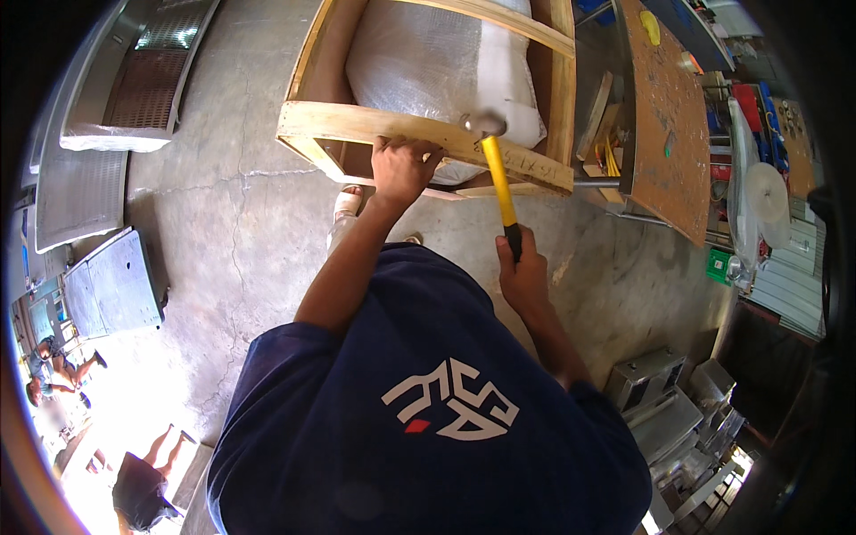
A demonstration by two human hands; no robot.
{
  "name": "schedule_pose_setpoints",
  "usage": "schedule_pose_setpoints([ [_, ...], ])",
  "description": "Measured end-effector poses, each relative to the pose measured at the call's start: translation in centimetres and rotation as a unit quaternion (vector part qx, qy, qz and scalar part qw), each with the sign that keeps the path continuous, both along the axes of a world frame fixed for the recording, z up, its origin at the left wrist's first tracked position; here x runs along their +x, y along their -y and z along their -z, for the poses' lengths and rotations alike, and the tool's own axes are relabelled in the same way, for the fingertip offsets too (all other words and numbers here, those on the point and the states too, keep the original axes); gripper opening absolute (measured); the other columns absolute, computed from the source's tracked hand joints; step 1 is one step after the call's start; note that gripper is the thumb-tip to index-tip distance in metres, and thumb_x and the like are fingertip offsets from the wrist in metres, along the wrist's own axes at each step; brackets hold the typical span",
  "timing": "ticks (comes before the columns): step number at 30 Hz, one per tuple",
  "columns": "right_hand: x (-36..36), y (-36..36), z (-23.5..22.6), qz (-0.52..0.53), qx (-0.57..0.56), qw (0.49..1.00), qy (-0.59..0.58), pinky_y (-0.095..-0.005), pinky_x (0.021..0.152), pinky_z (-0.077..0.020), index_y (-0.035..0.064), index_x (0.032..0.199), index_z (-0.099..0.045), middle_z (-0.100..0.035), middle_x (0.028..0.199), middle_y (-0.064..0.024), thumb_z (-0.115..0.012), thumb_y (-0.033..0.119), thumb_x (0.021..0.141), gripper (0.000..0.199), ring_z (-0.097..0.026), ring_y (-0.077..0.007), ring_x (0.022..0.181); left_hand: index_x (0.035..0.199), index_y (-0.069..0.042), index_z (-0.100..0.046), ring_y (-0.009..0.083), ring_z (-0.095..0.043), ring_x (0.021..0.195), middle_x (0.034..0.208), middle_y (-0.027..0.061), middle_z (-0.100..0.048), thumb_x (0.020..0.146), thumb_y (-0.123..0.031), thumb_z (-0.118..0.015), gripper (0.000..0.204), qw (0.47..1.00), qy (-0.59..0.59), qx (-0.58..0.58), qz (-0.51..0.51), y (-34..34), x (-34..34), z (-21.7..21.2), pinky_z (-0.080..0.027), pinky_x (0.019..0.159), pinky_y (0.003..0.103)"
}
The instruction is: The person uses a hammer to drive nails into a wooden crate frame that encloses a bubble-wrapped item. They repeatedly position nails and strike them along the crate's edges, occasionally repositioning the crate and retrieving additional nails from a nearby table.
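The left hand (403, 171) curls its fingers against the near rail (343, 123) of a pale wooden crate (561, 85), hold unclear; the right hand (524, 275) wraps its fingers round a yellow-shafted, black-gripped hammer (499, 183), head blurred at that rail.

Daylight is washing out the floor (192, 352) at lower left, the hammer head (488, 123) is blurring, and dark fisheye edges are bending lines.

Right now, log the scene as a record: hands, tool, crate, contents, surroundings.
left hand: on the near rail of the crate
right hand: gripping the hammer by its black handle end
hammer head: blurred, over the rail's right half; contact unclear
crate: wooden frame
contents: plastic-wrapped package
right of crate: brown-topped table
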State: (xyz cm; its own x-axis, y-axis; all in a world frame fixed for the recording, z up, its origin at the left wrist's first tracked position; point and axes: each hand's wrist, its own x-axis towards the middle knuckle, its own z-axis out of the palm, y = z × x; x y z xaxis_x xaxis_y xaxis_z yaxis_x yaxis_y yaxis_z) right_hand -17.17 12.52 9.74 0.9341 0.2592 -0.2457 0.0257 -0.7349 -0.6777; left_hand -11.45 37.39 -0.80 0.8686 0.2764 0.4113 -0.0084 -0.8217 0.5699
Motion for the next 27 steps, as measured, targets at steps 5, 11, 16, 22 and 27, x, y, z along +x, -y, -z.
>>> schedule_pose_setpoints([
  [5,-0.2,0.5,2.6,-0.023,-0.027,0.999,-0.028,-0.0451,0.062,-0.0525,0.0052,0.124,-0.052,-0.068,0.078,-0.0199,-0.059,0.032,0.102,0.035,-0.07,-0.0393,0.073,0.116,-0.022,-0.076,0.0232,-0.066,0.067,0.069,0.0086,-0.07,0.085,-0.038,-0.075,0.035,0.996,-0.058,0.061,0.002,1.1,-2.2,0.2,-0.041,0.081,0.039],
  [11,0.8,-0.5,0.3,-0.027,0.059,0.995,0.074,-0.0464,0.061,-0.0518,0.0033,0.122,-0.052,-0.068,0.079,-0.0206,-0.058,0.031,0.102,0.035,-0.07,-0.0405,0.073,0.145,-0.023,-0.054,0.0261,-0.065,0.061,0.064,0.0122,-0.066,0.089,-0.029,-0.064,0.057,0.99,-0.125,0.061,0.028,1.7,-3.7,0.5,-0.043,0.08,0.04],
  [16,0.6,0.4,2.5,-0.055,0.0,0.997,0.05,-0.0475,0.06,-0.0518,0.003,0.121,-0.052,-0.068,0.077,-0.0212,-0.059,0.03,0.102,0.034,-0.07,-0.0413,0.072,0.149,-0.021,-0.048,0.0284,-0.062,0.057,0.061,0.0142,-0.064,0.09,-0.03,-0.063,0.062,0.987,-0.139,0.072,0.037,2.1,-3.9,0.4,-0.043,0.077,0.04],
  [22,0.9,-0.8,0.3,-0.06,0.037,0.994,0.083,-0.0481,0.059,-0.0517,0.0031,0.118,-0.052,-0.067,0.075,-0.0217,-0.058,0.03,0.102,0.032,-0.069,-0.0426,0.07,0.152,-0.021,-0.044,0.0291,-0.064,0.06,0.064,0.0159,-0.066,0.091,-0.031,-0.061,0.064,0.982,-0.17,0.079,0.028,2.2,-4.0,0.2,-0.044,0.08,0.04],
  [27,1.0,0.8,2.6,-0.072,-0.056,0.995,0.044,-0.0473,0.06,-0.0523,0.0032,0.116,-0.053,-0.068,0.077,-0.0224,-0.059,0.029,0.102,0.03,-0.07,-0.0429,0.073,0.151,-0.019,-0.046,0.029,-0.067,0.063,0.068,0.016,-0.068,0.091,-0.03,-0.058,0.062,0.984,-0.164,0.062,0.034,1.8,-4.7,0.2,-0.045,0.084,0.041],
])
